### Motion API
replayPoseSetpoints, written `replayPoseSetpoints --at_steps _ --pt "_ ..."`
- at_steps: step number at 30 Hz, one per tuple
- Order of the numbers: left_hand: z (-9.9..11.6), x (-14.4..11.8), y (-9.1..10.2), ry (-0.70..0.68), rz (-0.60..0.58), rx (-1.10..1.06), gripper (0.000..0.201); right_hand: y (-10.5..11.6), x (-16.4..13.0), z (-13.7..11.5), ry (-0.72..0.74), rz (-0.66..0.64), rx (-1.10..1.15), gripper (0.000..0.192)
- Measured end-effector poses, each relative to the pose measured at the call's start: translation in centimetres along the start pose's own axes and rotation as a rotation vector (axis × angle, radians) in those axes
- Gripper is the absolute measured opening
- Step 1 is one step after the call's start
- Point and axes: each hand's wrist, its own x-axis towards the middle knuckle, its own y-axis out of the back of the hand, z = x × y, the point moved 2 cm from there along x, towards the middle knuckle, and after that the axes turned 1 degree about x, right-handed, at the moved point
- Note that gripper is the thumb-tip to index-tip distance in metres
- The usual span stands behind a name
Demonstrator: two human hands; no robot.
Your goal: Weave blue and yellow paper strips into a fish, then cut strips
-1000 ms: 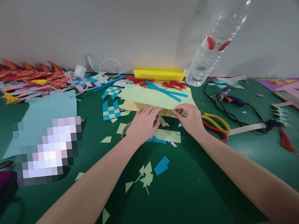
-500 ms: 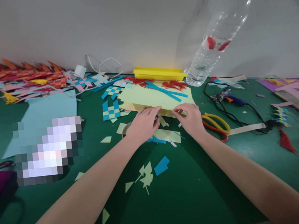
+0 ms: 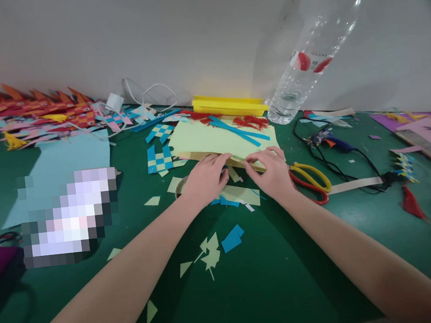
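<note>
Two hands (image 3: 240, 177) on green table (image 3: 274, 278), paper scraps (image 3: 210, 257) scattered, white wall behind.

A matt green mat (image 3: 274, 278) covers the table. The pale yellow sheets (image 3: 213, 138) and blue strips (image 3: 235, 131) are smooth, matt paper. The bottle (image 3: 306, 69) is clear, glossy plastic. The scissors (image 3: 312, 179) have glossy yellow and red plastic handles.

No legible text; water bottle (image 3: 312, 51) label red-white, print too blurred to read.
</note>
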Motion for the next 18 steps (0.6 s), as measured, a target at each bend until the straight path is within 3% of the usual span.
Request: replayPoseSetpoints --at_steps 18 --pt "-0.17 0.11 -0.33 0.005 -0.036 -0.005 0.029 -0.18 -0.29 -0.10 0.046 -0.049 -0.081 0.018"
